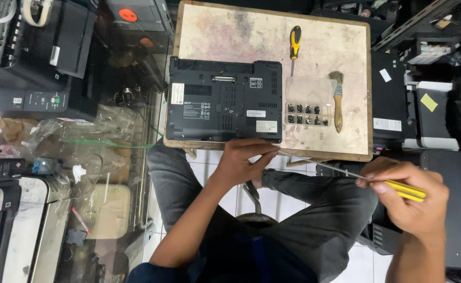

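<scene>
A black laptop (224, 100) lies upside down on a small wooden table (325, 39). My left hand (242, 161) rests at the table's near edge, fingertips touching the laptop's front right corner. My right hand (408, 196) is off the table to the right, closed on a yellow-handled screwdriver (398, 187) whose thin shaft points left toward the table edge. A second screwdriver (294, 47) with a yellow and black handle lies on the table beyond a clear compartment box (308, 102) holding small dark parts. A wooden-handled brush (338, 102) lies right of the box.
Black printers and machines (36, 63) stand at the left, with clear plastic bags (84, 136) below them. More dark equipment (429, 105) is stacked at the right. My knees in grey trousers (314, 209) are under the table, over a white tiled floor.
</scene>
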